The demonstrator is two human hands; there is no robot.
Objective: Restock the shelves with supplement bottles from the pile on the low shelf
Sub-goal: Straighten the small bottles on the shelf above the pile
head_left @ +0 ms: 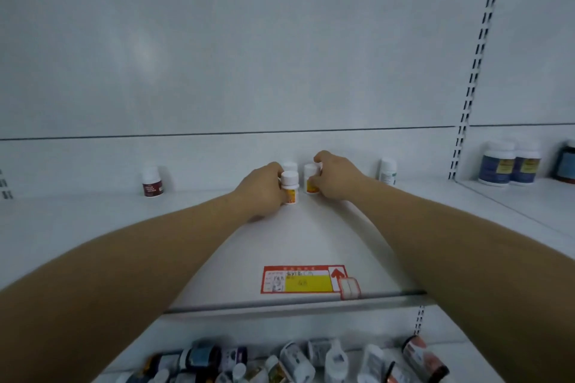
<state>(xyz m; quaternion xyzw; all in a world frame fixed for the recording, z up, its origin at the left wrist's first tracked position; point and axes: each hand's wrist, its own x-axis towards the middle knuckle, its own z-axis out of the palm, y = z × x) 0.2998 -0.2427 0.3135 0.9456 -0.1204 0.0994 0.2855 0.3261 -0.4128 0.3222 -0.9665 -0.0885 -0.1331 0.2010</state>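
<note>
Bottles: left hand (264, 188) grips one (290, 187) | right hand (334, 177) another (311, 179) | labels unreadable

At the centre of the frame, a white bottle (290, 187) is gripped by the left hand (264, 188) and a second bottle (311, 179) by the right hand (334, 177), both upright on the shelf (298, 242). A pile of bottles (295, 361) is seen at the bottom edge.

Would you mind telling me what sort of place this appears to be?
Probably a pharmacy or health shop aisle: white shelves, a price tag on the shelf edge, and supplement bottles piled below.
</note>
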